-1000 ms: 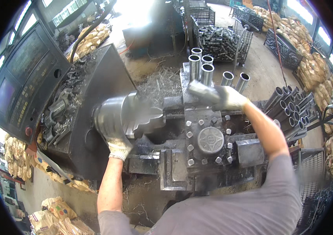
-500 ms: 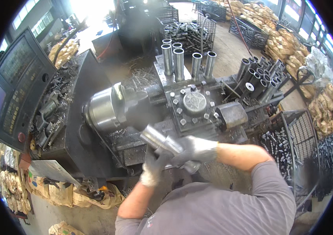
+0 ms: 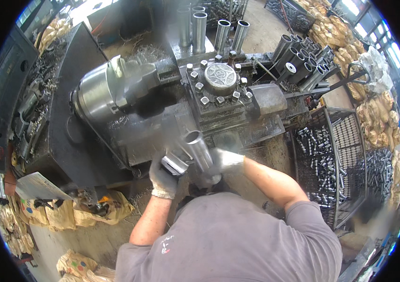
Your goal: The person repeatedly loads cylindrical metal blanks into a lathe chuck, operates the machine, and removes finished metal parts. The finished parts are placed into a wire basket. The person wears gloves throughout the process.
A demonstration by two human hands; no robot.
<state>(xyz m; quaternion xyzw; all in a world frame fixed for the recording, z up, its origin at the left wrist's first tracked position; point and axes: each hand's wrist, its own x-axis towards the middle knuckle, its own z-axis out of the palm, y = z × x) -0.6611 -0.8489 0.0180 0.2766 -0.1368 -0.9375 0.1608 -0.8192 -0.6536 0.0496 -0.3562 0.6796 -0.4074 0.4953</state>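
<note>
Both my hands wear grey gloves with pale cuffs and are low in front of a metal lathe. In my left hand (image 3: 161, 177) is a short, shiny metal piece (image 3: 175, 165), tilted; its exact kind does not show. My right hand (image 3: 226, 162) grips a steel tube (image 3: 199, 151) from its right side, the open end leaning up and to the left. The two pieces are close together, and I cannot tell if they touch. Beyond them are the lathe chuck (image 3: 95, 89) at left and the bolted tool post (image 3: 219, 80).
Several steel tubes (image 3: 199, 34) stand upright behind the tool post. More tubes (image 3: 298, 61) are bunched at the far right. A wire-mesh bin (image 3: 362, 141) of small metal parts stands at right. Left are a control panel (image 3: 2, 103) and metal shavings (image 3: 40, 113).
The single long metal form held in both hands now shows as two separate pieces, one in each hand. My hands have moved apart, and the whole view has shifted.
</note>
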